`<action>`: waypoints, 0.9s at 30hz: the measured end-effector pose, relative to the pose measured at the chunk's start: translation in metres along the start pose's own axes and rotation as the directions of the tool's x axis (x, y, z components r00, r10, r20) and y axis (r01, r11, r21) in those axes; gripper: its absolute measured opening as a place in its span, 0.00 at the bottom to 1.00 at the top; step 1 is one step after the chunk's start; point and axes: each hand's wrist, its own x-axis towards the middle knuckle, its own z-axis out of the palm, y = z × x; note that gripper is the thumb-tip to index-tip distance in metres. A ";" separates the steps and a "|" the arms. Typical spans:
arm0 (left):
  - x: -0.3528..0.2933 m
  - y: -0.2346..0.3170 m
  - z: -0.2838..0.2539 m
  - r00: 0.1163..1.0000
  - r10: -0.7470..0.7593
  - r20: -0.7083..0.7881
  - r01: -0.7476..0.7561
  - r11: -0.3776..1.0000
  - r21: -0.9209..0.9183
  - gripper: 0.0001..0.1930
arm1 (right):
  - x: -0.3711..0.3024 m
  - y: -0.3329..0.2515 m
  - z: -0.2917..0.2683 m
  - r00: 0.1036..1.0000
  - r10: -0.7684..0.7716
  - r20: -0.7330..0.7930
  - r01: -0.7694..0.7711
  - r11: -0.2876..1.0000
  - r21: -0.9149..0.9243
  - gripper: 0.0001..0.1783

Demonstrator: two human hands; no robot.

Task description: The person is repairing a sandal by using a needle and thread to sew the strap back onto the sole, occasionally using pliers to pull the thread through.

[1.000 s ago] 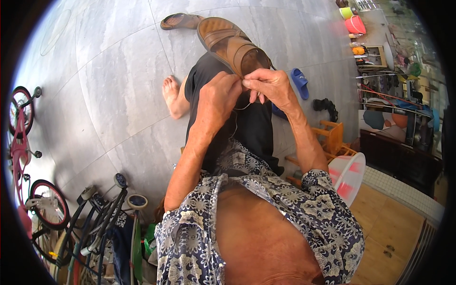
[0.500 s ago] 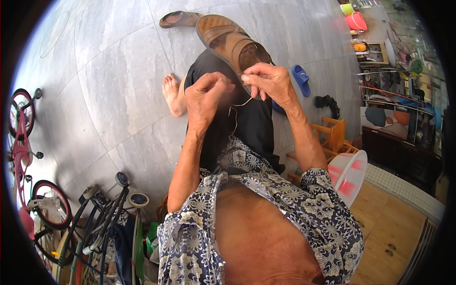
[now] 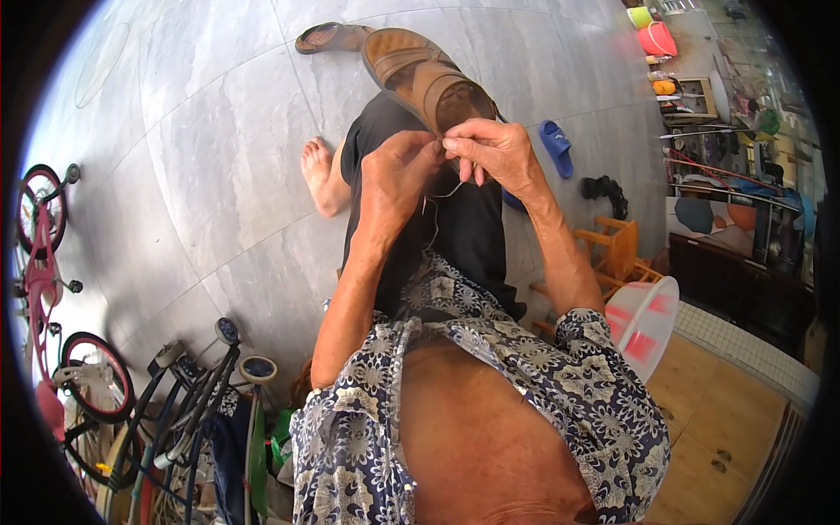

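A brown strapped sandal [image 3: 418, 80] lies over my knees on the dark trousers [image 3: 468, 229], its toe pointing away from me. At its near end, my left hand [image 3: 395, 179] and my right hand [image 3: 497, 150] meet with pinched fingertips. Whatever sits between the fingertips is too small to make out. Below the right hand a thin white thread [image 3: 451, 192] curves out and trails down over the trousers. The sandal's heel part is partly hidden behind my right hand.
A second brown sandal [image 3: 325, 38] lies on the grey tiled floor [image 3: 219, 114]. To the right are a blue slipper [image 3: 556, 149], black footwear [image 3: 605, 194], a wooden stool [image 3: 617, 249] and a translucent tub [image 3: 649, 325]. A pink bicycle [image 3: 39, 280] and folded stroller frame [image 3: 188, 398] stand left.
My left hand has moved right and slightly up, so its fingertips now meet those of my right hand. The right hand and the sandal have stayed nearly in place.
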 end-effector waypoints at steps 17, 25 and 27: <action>-0.001 -0.012 -0.014 0.996 -0.047 -0.071 0.040 0.994 -0.104 0.11 | 0.001 -0.004 0.002 1.000 -0.024 -0.021 0.024 1.000 0.018 0.15; -0.015 -0.020 -0.056 0.961 -0.195 -0.195 0.050 0.818 -0.573 0.07 | 0.004 -0.021 -0.011 0.997 0.034 0.070 -0.041 0.993 0.107 0.22; -0.013 -0.017 -0.057 0.966 -0.175 -0.193 0.027 0.805 -0.593 0.07 | 0.005 -0.022 -0.013 0.995 0.046 0.085 -0.056 0.991 0.121 0.25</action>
